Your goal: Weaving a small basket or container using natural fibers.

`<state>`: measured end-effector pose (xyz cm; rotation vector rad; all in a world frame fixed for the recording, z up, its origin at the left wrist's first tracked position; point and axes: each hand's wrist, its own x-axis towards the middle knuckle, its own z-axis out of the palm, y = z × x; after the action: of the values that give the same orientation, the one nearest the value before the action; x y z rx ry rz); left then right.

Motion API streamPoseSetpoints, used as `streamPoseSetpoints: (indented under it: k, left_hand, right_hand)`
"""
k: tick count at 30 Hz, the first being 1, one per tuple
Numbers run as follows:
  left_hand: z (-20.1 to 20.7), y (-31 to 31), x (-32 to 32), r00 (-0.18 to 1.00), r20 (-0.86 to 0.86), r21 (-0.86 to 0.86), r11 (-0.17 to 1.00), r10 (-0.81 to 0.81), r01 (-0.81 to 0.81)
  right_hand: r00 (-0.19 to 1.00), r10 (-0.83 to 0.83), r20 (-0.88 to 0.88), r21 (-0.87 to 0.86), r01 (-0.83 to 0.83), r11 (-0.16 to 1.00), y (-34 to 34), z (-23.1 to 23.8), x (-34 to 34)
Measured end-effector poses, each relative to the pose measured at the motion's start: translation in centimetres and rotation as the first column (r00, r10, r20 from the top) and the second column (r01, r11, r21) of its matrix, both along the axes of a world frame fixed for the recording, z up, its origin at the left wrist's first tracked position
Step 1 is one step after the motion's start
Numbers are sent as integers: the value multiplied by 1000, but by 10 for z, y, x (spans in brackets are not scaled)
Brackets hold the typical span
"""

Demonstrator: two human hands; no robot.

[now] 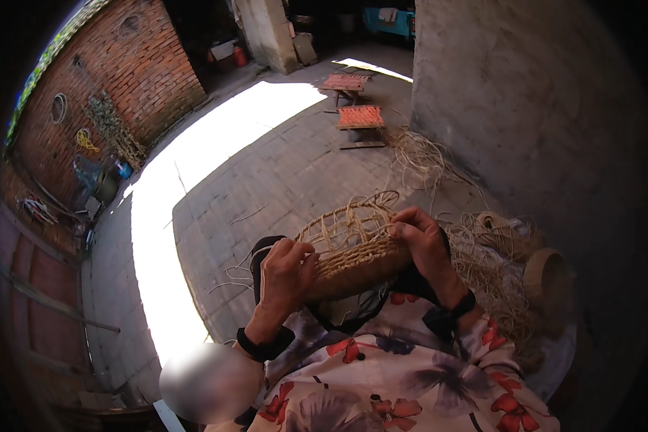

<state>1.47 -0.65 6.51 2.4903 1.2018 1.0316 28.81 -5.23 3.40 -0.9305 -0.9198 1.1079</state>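
Note:
A partly woven straw basket (356, 268) rests in my lap, its near side a band of thick braided rows. Thin cords form an open lattice (349, 225) along its far side. My left hand (286, 273) has its fingers curled in against the basket's left end, and a loose strand runs beside it. At the right end my right hand (426, 245) pinches the upper edge between thumb and forefinger. Whether a separate cord lies in either grip is too small to make out. The basket's underside is hidden from view.
To my right lies a heap of loose straw cord (493, 266) with a pale round woven piece (547, 277) beside it. More cord (421, 158) lies by the grey wall (525, 93). Two low stools with red woven seats (361, 116) stand ahead. A brick wall (122, 72) rises far left.

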Motion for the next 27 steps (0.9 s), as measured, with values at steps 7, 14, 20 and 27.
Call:
streamPoseSetpoints:
  k: [7,14,20,27]
  left_hand:
    - [8,-9,-45,993,65,-326,939,-95,111]
    - [-24,-5,-113,999,45,-660,751,15,19]
    - [-19,4,-92,998,-57,-520,854,-29,-5]
    - [11,0,-14,861,508,-722,543,-5,429]
  right_hand:
    - [988,-6,153,29,2,1000,2,-5,2]
    - [996,-54,74,66,49,997,5,-11,1]
    - [999,-34,14,48,34,998,7,-13,0]
    - [999,-41,32,65,39,997,9,-15,0]
